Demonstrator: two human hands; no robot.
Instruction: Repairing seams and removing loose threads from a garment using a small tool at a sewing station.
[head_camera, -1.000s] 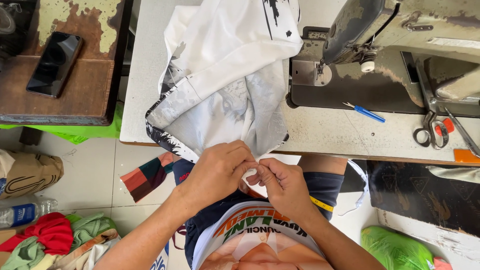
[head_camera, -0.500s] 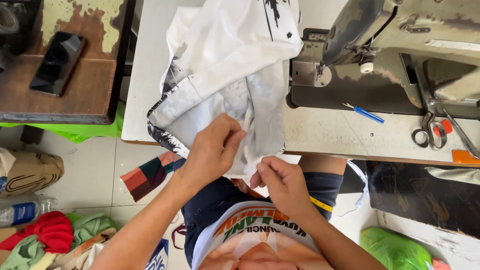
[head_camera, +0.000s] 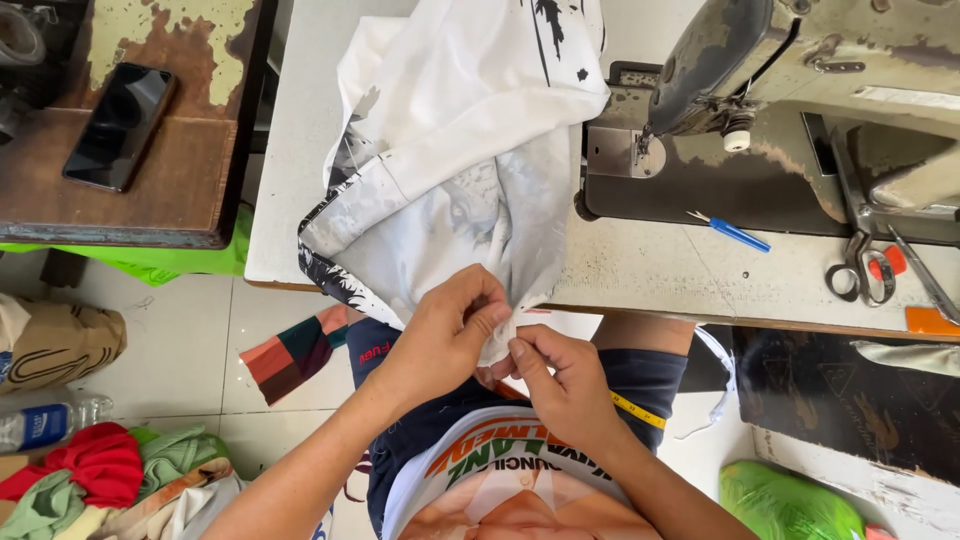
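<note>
Both pinched shut on the white garment (head_camera: 470, 150): left hand (head_camera: 440, 335), right hand (head_camera: 560, 385). Grip at its lower edge, just off the table (head_camera: 700, 275). Rest spread above, beside the sewing machine (head_camera: 800, 60).

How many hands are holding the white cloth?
2. The left hand pinches the white cloth at the table's near edge, and the right hand pinches it just beside, below the left.

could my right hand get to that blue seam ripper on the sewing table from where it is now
Probably yes: the right hand pinches the white garment at the table edge, and bare tabletop lies between it and the blue seam ripper.
</note>
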